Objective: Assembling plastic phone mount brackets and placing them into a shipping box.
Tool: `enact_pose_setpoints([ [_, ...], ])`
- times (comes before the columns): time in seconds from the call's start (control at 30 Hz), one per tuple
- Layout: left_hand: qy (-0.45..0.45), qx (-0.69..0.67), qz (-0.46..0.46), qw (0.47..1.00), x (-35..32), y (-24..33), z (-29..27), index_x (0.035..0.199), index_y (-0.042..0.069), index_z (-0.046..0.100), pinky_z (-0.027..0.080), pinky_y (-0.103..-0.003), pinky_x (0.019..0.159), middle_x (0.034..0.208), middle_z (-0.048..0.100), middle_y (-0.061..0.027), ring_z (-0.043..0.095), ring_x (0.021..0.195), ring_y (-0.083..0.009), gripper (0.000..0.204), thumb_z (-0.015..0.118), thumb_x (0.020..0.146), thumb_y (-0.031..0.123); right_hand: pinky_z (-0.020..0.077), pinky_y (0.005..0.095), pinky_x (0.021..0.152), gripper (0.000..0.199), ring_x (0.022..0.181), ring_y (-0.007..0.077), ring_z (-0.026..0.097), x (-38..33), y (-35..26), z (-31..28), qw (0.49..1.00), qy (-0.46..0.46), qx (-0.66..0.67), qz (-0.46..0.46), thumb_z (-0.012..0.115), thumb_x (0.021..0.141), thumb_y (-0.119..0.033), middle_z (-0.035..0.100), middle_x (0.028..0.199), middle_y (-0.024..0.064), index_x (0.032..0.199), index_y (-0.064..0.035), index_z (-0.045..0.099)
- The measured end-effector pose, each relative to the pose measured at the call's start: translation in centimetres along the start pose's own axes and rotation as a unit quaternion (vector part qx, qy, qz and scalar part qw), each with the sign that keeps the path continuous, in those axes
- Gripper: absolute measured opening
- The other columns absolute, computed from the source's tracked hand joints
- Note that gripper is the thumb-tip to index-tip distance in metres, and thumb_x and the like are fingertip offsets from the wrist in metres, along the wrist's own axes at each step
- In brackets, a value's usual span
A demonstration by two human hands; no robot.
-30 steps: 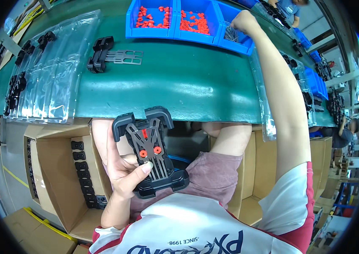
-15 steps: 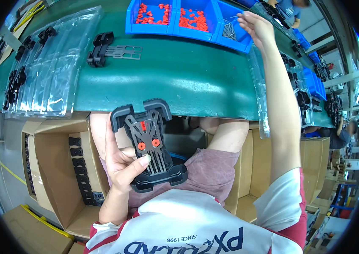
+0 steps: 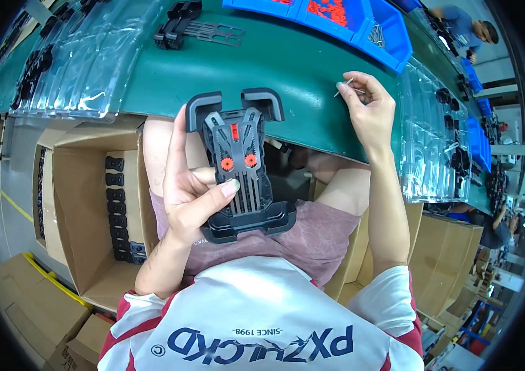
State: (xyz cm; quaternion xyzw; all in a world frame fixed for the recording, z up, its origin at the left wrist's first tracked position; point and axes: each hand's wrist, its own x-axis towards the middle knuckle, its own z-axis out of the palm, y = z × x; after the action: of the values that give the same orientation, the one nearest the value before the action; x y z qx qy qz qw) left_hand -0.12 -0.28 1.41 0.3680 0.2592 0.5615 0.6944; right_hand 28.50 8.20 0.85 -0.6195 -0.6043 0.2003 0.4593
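My left hand grips a black phone holder body above my lap, thumb across its front. Grey slotted plates, two red gears and a small red piece show on that face. Two black jaws stick out at its far end and a wider black foot at its near end. Over the table's right part, my right hand is closed, with thin metal pins between thumb and fingers. How many pins it has cannot be made out. Beyond it stands a blue bin with loose metal pins.
More blue bins with red parts adjoin it. Another black holder lies on the green table. Clear plastic trays with black parts flank both sides. A cardboard box stands left of my legs. Co-workers are at the far right.
My right hand has come back from the pin bin toward me, now with pins in its fingers. The view has shifted; my left hand still grips the phone holder body.
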Motion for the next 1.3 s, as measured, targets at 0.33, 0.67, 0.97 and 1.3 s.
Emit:
enact_pose_setpoints([
  [0.33, -0.016, 0.032, 0.036, 0.999, 0.6, -0.5, -0.4, 0.148, 0.007, -0.007, 0.043, -0.017, 0.049, 0.104, 0.063, -0.0257, 0.062, 0.060, -0.0154, 0.092, 0.048, 0.077, -0.015, 0.0473, 0.0195, 0.059, 0.047, 0.066, 0.0117, 0.058, -7.7, -9.7, 2.9, 0.969, -0.026, 0.246, -0.006, 0.069, 0.072, 0.009, 0.064, 0.080, 0.0105, 0.115, 0.0021, 0.053],
  [0.67, 0.010, 0.109, 0.106, 0.988, 1.0, -1.0, 0.5, 0.147, 0.003, 0.000, 0.050, -0.019, 0.055, 0.141, 0.031, -0.0235, 0.066, 0.075, -0.0234, 0.091, 0.049, 0.073, -0.014, 0.0437, 0.0223, 0.054, 0.030, 0.059, 0.0135, 0.051, -10.0, -10.5, 5.4, 0.969, -0.110, 0.150, -0.161, 0.069, 0.067, 0.012, 0.063, 0.076, 0.0065, 0.095, 0.0044, 0.062],
  [0.97, -0.022, 0.195, 0.191, 0.962, 1.3, -1.9, 0.2, 0.146, -0.001, 0.005, 0.053, -0.022, 0.062, 0.145, 0.012, -0.0178, 0.065, 0.084, -0.0287, 0.088, 0.052, 0.073, -0.012, 0.0417, 0.0237, 0.054, 0.027, 0.058, 0.0152, 0.049, -10.5, -10.8, 5.2, 0.976, -0.110, 0.146, -0.115, 0.069, 0.064, 0.009, 0.063, 0.074, 0.0055, 0.090, 0.0028, 0.066],
  [1.3, -0.001, 0.166, 0.184, 0.969, 1.2, -2.1, 0.6, 0.146, -0.001, 0.002, 0.052, -0.020, 0.061, 0.149, 0.010, -0.0196, 0.064, 0.082, -0.0252, 0.088, 0.049, 0.073, -0.014, 0.0412, 0.0236, 0.055, 0.026, 0.061, 0.0157, 0.050, -10.0, -11.2, 4.7, 0.974, -0.154, 0.088, -0.143, 0.068, 0.064, 0.009, 0.063, 0.079, 0.0085, 0.089, 0.0024, 0.068],
])
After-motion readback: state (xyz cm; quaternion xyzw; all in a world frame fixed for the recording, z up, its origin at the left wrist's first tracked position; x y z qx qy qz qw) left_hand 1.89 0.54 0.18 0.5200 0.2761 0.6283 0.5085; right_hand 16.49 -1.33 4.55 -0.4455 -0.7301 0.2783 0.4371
